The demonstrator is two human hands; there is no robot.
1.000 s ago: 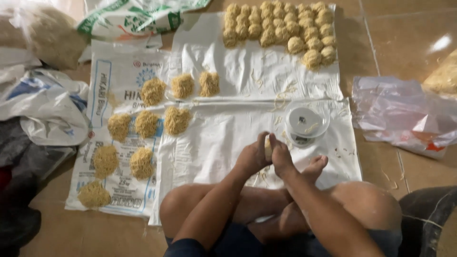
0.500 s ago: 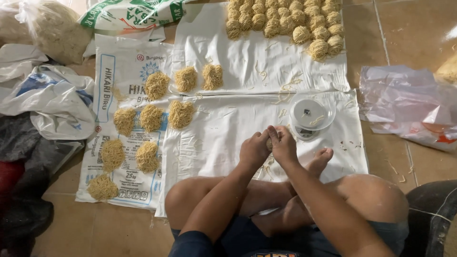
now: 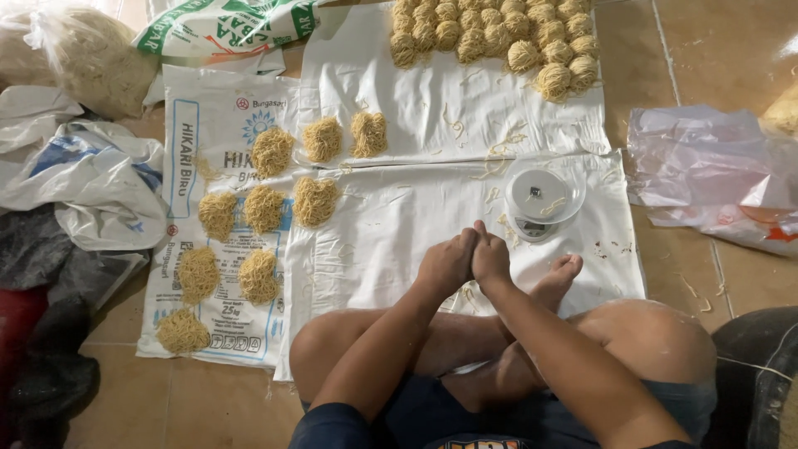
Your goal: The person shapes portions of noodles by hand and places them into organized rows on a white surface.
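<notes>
So, left hand (image 3: pixel 445 264) and right hand (image 3: pixel 492 258) pressed together, fingers curled shut, can't tell what's inside. Small scale (image 3: pixel 540 199) just beyond. Noodle nests: loose ones (image 3: pixel 264 208) far left, tight batch (image 3: pixel 499 37) far. Bulk bag (image 3: pixel 79 58) still full.

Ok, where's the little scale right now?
Head view: the scale sits on the white sack, right of centre, just beyond the right hand.

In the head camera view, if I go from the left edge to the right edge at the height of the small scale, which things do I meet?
Crumpled white bag → loose noodle nests on the printed sack → white sheet → small round scale → clear plastic bag.
</notes>
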